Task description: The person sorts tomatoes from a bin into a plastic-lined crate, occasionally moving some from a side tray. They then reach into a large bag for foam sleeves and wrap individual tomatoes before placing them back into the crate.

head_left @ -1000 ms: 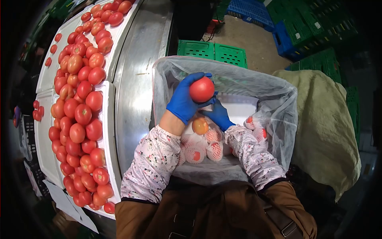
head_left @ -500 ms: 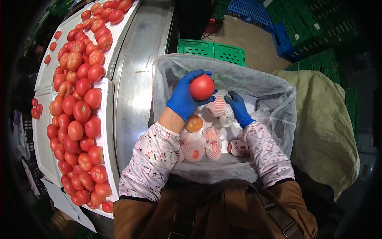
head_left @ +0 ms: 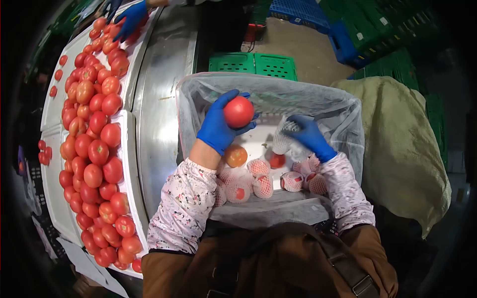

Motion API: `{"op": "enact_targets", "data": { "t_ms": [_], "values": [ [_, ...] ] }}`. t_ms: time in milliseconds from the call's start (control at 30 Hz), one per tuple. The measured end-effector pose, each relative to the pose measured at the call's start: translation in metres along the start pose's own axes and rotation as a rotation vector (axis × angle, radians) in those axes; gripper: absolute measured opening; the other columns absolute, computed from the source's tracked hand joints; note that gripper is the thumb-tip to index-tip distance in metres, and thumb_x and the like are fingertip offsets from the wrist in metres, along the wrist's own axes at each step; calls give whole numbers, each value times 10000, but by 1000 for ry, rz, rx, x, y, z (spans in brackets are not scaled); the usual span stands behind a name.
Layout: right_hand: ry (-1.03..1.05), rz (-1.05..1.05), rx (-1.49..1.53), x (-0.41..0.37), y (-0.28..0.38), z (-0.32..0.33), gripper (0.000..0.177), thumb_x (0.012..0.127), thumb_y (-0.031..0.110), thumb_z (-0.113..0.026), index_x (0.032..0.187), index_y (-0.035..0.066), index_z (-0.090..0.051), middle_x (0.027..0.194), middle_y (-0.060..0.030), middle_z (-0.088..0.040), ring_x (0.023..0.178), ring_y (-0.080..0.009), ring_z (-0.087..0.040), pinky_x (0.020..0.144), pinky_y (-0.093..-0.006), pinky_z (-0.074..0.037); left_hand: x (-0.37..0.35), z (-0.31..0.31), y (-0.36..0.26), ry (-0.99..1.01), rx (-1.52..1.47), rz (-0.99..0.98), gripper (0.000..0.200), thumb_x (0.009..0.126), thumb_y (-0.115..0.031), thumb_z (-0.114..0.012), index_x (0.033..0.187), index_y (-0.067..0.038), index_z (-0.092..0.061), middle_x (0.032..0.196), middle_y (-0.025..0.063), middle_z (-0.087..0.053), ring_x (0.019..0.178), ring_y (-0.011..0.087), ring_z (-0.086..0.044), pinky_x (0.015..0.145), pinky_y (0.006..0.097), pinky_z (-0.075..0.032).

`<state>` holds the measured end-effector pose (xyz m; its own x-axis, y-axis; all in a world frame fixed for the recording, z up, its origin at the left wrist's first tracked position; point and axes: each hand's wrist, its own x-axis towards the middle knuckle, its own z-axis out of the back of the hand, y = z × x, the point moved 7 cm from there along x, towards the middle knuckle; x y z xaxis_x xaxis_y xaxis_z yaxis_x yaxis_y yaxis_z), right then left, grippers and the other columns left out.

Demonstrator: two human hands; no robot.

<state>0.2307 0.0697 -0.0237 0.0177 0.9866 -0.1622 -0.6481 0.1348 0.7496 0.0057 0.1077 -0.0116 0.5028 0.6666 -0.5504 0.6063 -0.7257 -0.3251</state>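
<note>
My left hand (head_left: 217, 126), in a blue glove, is closed around a bare red tomato (head_left: 238, 112) above the lined crate. To the right, my right hand (head_left: 313, 136), slightly blurred, grips a white foam net sleeve (head_left: 281, 141) that hangs down from its fingers. Just under the sleeve's lower end is a bare red tomato (head_left: 277, 160). An orange-red tomato (head_left: 235, 156) lies uncovered on the crate's white bottom below my left hand. Several netted tomatoes (head_left: 263, 186) sit along the near side of the crate.
A pale plastic liner (head_left: 268, 84) covers the crate's walls. Left, white foam trays (head_left: 130, 164) hold many tomatoes (head_left: 93, 175) beside a metal counter (head_left: 161, 99). Another person's blue-gloved hand (head_left: 130, 21) reaches into the far tomatoes. A beige sack (head_left: 397, 144) hangs at right.
The tomato that was inside the net by my right hand is now bare, below the sleeve. My left hand keeps its tomato. Another person's hands have come in at top left.
</note>
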Motion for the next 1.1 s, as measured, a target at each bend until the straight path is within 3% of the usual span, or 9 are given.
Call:
{"op": "enact_targets", "data": {
  "t_ms": [100,333,400,500,567,633,833,967,1100],
  "values": [
    [54,-45,-323,-15,9,-10,436,683,363,-649,1011,82,-590,865,-138,-619,812,-259,-599,731,-323,-456,-1,-1,-1,5,-25,15,361,781,-310,-535,1058,-79,-545,967,111,-582,898,321,-560,690,411,-492],
    [741,193,-746,-89,-90,-138,276,742,223,-536,965,75,-602,833,-110,-620,776,-273,-591,734,-363,-444,-2,0,-1,-14,-6,20,356,781,-309,-543,1051,-78,-545,965,119,-582,898,317,-558,697,407,-489],
    [740,-20,237,-86,-151,-157,293,775,262,-517,980,69,-598,887,-117,-608,842,-245,-572,786,-337,-421,-2,0,-3,-15,-9,15,357,782,-307,-542,1054,-78,-543,968,122,-581,900,316,-557,700,407,-488],
    [862,-845,486,-99,-88,-139,406,756,373,-575,1000,49,-591,985,-144,-574,897,-229,-529,833,-298,-391,-1,2,-2,-13,-14,7,364,782,-309,-541,1062,-76,-539,973,125,-581,901,314,-557,703,408,-486],
    [856,-576,103,-94,-72,-144,531,683,453,-627,972,9,-597,937,-125,-601,833,-221,-551,801,-307,-400,0,2,-1,-5,-17,5,370,781,-311,-541,1066,-75,-536,973,124,-581,900,313,-557,703,409,-486],
    [779,-577,-14,-86,-74,-143,605,619,514,-645,878,-32,-618,856,-159,-620,769,-251,-573,745,-323,-414,0,3,-2,-23,-7,-2,371,780,-314,-541,1064,-75,-539,974,123,-581,900,315,-557,696,409,-487],
    [405,-55,-134,-45,-63,-122,343,642,369,-621,701,32,-643,706,-170,-601,696,-304,-567,680,-354,-435,-1,4,-3,-11,-28,1,358,777,-314,-544,1048,-80,-553,976,117,-581,910,316,-554,688,408,-489],
    [353,-262,292,-22,-53,-80,116,642,127,-654,673,21,-617,610,-67,-578,585,-109,-512,592,-258,-425,1,9,-3,-29,-39,-14,358,775,-314,-547,1048,-82,-555,970,113,-583,900,313,-560,682,409,-491],
    [349,-216,127,-20,-21,-48,145,650,104,-656,732,-6,-613,674,-64,-594,619,-115,-533,606,-260,-437,-1,0,-3,-9,4,15,358,774,-315,-549,1048,-84,-555,965,105,-586,883,307,-568,681,410,-491]
  ]
}}
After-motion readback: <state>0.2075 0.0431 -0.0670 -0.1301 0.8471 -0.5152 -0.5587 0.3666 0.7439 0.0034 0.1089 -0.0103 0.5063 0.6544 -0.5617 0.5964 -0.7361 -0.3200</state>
